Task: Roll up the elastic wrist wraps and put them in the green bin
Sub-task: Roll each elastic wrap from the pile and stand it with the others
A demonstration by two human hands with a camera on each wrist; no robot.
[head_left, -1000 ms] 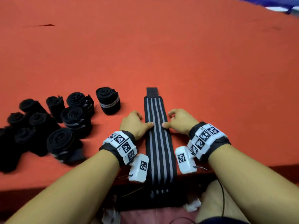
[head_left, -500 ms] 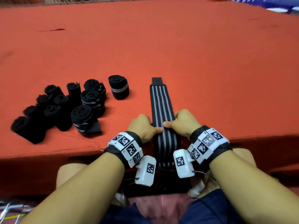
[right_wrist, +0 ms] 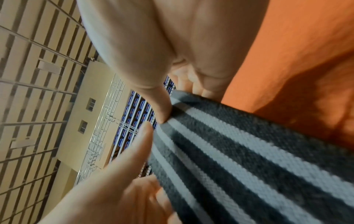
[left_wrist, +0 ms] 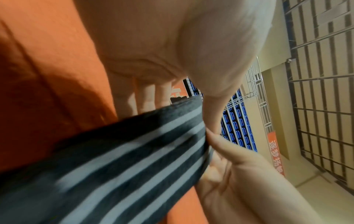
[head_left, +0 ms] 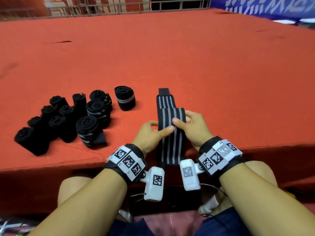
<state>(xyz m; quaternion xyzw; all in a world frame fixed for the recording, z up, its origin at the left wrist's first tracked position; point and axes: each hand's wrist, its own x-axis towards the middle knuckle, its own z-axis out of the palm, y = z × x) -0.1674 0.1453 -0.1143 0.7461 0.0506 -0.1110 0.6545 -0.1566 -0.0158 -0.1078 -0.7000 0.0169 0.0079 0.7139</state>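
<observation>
Two hands work one wrap [head_left: 170, 120], which runs from the table [head_left: 221, 82] over its near edge toward my lap. I pinch its left edge with the left hand [head_left: 150, 133], thumb on top, and its right edge with the right hand [head_left: 190, 128], lifting the middle. I judge the woven elastic light, soft and limp, with a grippy weave; it stretches and will spring loose. Best hold: both side edges. Finished rolls [head_left: 92, 121] stand to the left. No green bin is visible.
</observation>
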